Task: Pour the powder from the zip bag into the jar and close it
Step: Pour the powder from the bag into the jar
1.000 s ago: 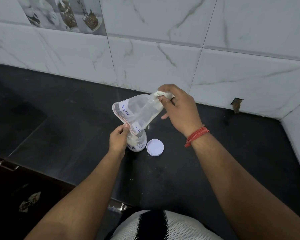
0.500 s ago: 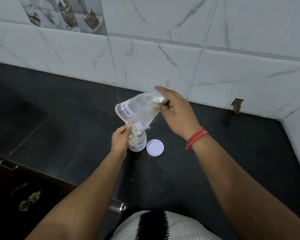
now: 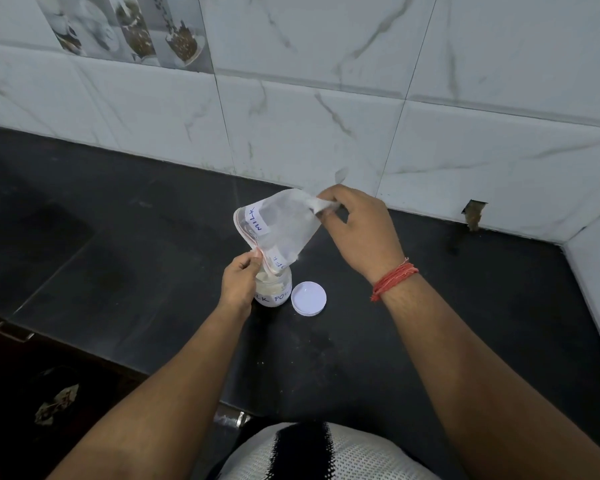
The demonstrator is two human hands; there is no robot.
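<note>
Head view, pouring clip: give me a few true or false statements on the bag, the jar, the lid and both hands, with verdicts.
1. The clear plastic zip bag with a red seal strip is tipped mouth down over the small clear labelled jar. True.
2. The round white lid is screwed onto the jar. False: it lies on the black countertop beside the jar, to its right.
3. The right hand pinches the bag's raised bottom corner. True.
4. The left hand rests flat on the counter. False: it holds the bag's mouth at the jar.
5. The jar is empty. False: pale powder shows inside.
</note>
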